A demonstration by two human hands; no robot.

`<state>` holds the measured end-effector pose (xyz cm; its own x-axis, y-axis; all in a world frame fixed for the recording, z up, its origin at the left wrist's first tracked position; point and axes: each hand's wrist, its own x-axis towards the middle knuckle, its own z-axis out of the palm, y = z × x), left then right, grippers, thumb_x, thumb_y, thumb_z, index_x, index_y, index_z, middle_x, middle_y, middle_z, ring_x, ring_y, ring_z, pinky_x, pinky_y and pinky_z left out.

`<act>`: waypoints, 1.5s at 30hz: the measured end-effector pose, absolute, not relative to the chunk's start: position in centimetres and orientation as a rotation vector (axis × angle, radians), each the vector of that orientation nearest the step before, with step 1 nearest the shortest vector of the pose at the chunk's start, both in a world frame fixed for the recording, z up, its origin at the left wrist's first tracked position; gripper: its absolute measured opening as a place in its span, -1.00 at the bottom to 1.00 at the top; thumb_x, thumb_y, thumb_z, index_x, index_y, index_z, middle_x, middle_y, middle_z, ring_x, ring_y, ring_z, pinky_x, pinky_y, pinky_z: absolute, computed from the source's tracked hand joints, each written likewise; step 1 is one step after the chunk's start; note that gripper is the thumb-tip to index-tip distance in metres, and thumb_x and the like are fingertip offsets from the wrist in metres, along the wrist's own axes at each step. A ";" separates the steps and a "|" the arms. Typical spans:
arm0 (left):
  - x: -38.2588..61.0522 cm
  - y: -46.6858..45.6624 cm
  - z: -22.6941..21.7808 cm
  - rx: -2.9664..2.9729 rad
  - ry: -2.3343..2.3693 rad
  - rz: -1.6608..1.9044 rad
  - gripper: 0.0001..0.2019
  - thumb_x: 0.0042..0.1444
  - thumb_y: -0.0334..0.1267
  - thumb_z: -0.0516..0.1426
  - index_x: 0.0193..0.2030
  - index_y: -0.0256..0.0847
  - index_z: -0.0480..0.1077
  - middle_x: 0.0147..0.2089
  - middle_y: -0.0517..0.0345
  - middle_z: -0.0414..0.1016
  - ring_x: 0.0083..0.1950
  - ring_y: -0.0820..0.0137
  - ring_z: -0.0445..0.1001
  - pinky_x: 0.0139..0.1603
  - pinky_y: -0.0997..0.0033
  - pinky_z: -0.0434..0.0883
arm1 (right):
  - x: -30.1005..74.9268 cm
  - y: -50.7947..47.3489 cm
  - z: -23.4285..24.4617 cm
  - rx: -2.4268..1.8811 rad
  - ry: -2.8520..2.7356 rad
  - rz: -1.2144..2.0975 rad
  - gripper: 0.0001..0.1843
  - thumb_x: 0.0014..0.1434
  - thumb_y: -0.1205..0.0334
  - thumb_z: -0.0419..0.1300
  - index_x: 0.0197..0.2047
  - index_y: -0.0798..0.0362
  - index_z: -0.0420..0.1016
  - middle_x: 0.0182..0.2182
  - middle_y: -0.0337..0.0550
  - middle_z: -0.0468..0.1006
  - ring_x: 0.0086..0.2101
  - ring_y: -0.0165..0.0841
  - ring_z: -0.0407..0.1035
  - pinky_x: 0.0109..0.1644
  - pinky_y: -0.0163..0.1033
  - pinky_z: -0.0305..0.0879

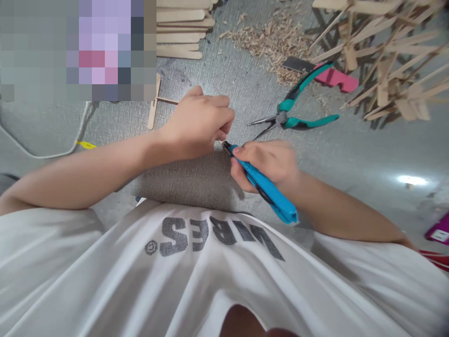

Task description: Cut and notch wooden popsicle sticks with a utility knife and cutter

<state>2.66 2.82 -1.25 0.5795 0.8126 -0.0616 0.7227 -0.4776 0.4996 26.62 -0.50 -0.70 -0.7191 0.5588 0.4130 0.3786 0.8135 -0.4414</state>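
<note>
My left hand (198, 122) is closed in a pinch over a thin wooden stick piece (168, 100); a T-shaped bit of it pokes out to the left of the fingers. My right hand (268, 164) is wrapped round a blue-handled cutting tool (270, 192). The tool's tip (226, 146) meets the fingertips of my left hand. Both hands work just above a grey textured mat (196, 180) in front of my white shirt.
Teal-handled long-nose pliers (291, 114) lie right of the hands. Wood shavings (273, 42), a pink-handled tool (333, 78) and a stick-built frame (389, 61) sit at the back right. Flat wooden sticks (182, 32) are stacked at the top. A white cable (52, 152) runs on the left.
</note>
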 end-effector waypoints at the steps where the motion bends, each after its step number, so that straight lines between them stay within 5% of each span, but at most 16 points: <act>1: 2.7 2.9 -1.3 2.326 1.229 0.256 -0.82 0.23 -0.42 0.21 -0.20 -0.16 0.67 -0.18 0.00 0.70 -0.15 0.17 0.66 0.11 -0.04 0.44 | 26.6 -0.5 -0.5 -0.685 -2.478 0.436 -0.81 0.48 0.30 0.26 -0.18 -0.14 0.38 -0.51 -0.38 0.55 -0.60 -0.40 0.38 -0.49 -0.25 0.32; 14: 2.5 2.8 -2.2 2.333 1.213 0.428 -0.82 0.19 -0.41 0.20 -0.22 -0.12 0.66 -0.22 0.05 0.73 -0.15 0.18 0.68 0.06 0.04 0.48 | 27.5 -1.7 -2.6 -0.650 -2.405 0.351 -0.86 0.42 0.29 0.28 -0.12 -0.17 0.45 -0.57 -0.42 0.54 -0.67 -0.39 0.34 -0.55 -0.19 0.19; 27: 2.0 3.0 -2.1 2.284 1.212 0.388 -0.86 0.21 -0.37 0.22 -0.21 -0.18 0.66 -0.21 0.06 0.70 -0.13 0.17 0.68 0.20 -0.04 0.46 | 27.8 -2.1 -3.7 -0.791 -2.258 0.370 -0.90 0.54 0.10 0.24 -0.07 -0.17 0.57 -0.37 -0.27 0.78 -0.48 -0.26 0.66 -0.41 -0.15 0.56; 36: 1.5 3.0 -2.3 2.292 1.146 0.455 -0.88 0.26 -0.33 0.23 -0.23 -0.16 0.65 -0.18 0.06 0.68 -0.13 0.19 0.64 0.15 -0.02 0.47 | 27.0 -0.9 -2.9 -0.750 -2.177 0.335 -0.93 0.50 0.12 0.26 0.02 -0.16 0.51 -0.58 -0.45 0.57 -0.64 -0.37 0.45 -0.49 -0.23 0.40; 45: 1.0 2.3 -2.8 2.289 1.168 0.522 -0.89 0.40 -0.25 0.26 -0.07 -0.11 0.66 -0.04 -0.04 0.69 0.00 0.07 0.66 0.18 -0.10 0.49 | 27.2 -0.9 -2.4 -0.725 -2.248 0.505 -0.86 0.49 0.19 0.28 0.08 -0.18 0.48 -0.54 -0.47 0.60 -0.62 -0.37 0.45 -0.47 -0.25 0.36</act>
